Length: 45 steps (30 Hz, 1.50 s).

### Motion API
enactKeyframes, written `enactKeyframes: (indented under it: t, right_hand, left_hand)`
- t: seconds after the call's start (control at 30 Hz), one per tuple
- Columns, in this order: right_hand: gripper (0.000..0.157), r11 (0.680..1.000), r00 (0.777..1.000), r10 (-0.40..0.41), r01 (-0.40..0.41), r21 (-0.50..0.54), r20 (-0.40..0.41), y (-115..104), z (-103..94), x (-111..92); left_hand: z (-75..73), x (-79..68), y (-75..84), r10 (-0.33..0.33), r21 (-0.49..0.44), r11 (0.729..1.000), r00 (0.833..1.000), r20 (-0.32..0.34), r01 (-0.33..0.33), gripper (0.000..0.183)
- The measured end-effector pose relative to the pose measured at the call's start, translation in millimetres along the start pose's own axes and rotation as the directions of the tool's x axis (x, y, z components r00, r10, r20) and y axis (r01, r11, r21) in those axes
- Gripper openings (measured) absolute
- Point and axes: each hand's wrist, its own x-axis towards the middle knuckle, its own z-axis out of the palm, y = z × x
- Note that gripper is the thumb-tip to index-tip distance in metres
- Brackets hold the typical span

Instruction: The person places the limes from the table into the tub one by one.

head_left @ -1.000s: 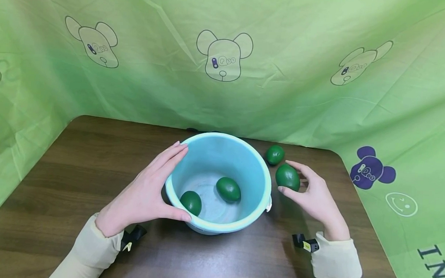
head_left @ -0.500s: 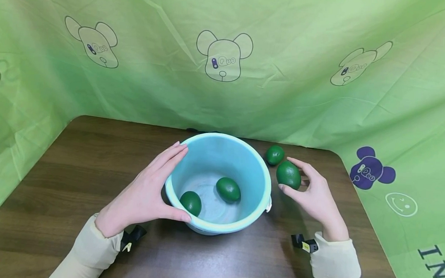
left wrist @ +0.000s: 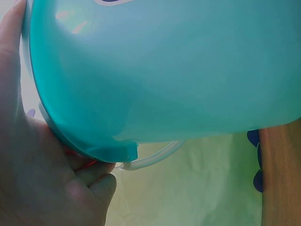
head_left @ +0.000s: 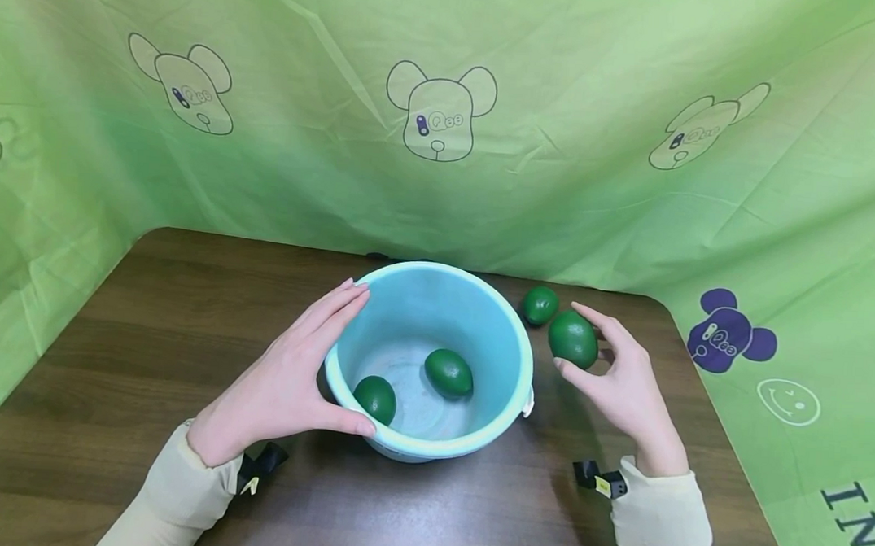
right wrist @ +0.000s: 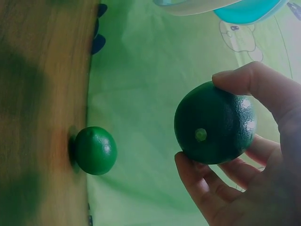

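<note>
A light blue bucket (head_left: 430, 448) stands mid-table with two dark green avocados in it, one near the middle (head_left: 448, 374) and one by the left wall (head_left: 376, 399). My left hand (head_left: 286, 380) holds the bucket's left side, thumb and fingers spread along the rim; the left wrist view shows the fingers (left wrist: 89, 172) curled at the edge. To the right of the bucket, my right hand (head_left: 619, 379) holds another avocado (right wrist: 214, 125) between thumb and fingertips, off the table with its pale stem spot showing. Beyond it, one more green fruit (head_left: 540, 305) rests on the table.
The brown wooden table (head_left: 186, 311) backs onto a green printed cloth (head_left: 557, 213) that hangs behind and on both sides. A white handle joint (head_left: 529, 402) juts from the bucket's right side. A dark object (head_left: 377, 255) peeks out behind the bucket.
My right hand has shifted slightly to the right and tilted up with the avocado in it. The left hand and the bucket have stayed in place.
</note>
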Motion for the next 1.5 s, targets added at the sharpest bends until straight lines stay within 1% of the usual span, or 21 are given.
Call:
enactKeyframes:
  t: [0.3,0.57,0.7,0.97,1.13,1.3,1.4,1.5]
  right_hand:
    - [0.081,1.000,0.999,-0.021,0.021,-0.001,-0.038,-7,-2.3,2]
    - [0.075,0.999,0.998,-0.032,0.032,0.016,-0.058,-45,-8.8,1]
    - [0.075,0.999,0.997,-0.032,0.033,0.017,-0.069,-54,-11.2,1]
    - [0.076,0.999,0.996,-0.031,0.034,0.035,-0.084,-59,-12.7,2]
    - [0.078,0.997,0.995,-0.015,0.022,0.071,-0.096,-62,-13.2,2]
    - [0.076,0.996,0.994,-0.008,0.017,0.084,-0.110,-63,-13.4,3]
    - [0.076,0.996,0.993,-0.013,0.024,0.089,-0.120,-61,-12.7,3]
    - [0.078,0.996,0.992,-0.014,0.026,0.090,-0.128,-52,-11.0,3]
  left_hand:
    - [0.0,0.2,0.7,-0.001,-0.002,1.000,1.000,-0.001,0.001,0.123]
    - [0.5,0.4,-0.2,0.006,0.000,1.000,1.000,-0.007,-0.006,0.123]
    - [0.6,-0.1,-0.9,0.006,0.000,1.000,1.000,-0.005,-0.006,0.122]
    - [-0.4,0.1,-0.8,0.003,-0.006,1.000,1.000,0.000,-0.003,0.122]
    - [-0.9,0.3,-0.4,0.007,-0.011,1.000,1.000,-0.003,-0.007,0.122]
    - [-0.8,0.5,-0.3,0.006,-0.012,1.000,1.000,-0.002,-0.006,0.122]
    - [-0.6,0.4,-0.5,0.004,-0.009,1.000,1.000,-0.001,-0.004,0.122]
    - [-0.3,-0.1,-0.7,0.002,-0.009,1.000,1.000,-0.001,-0.002,0.122]
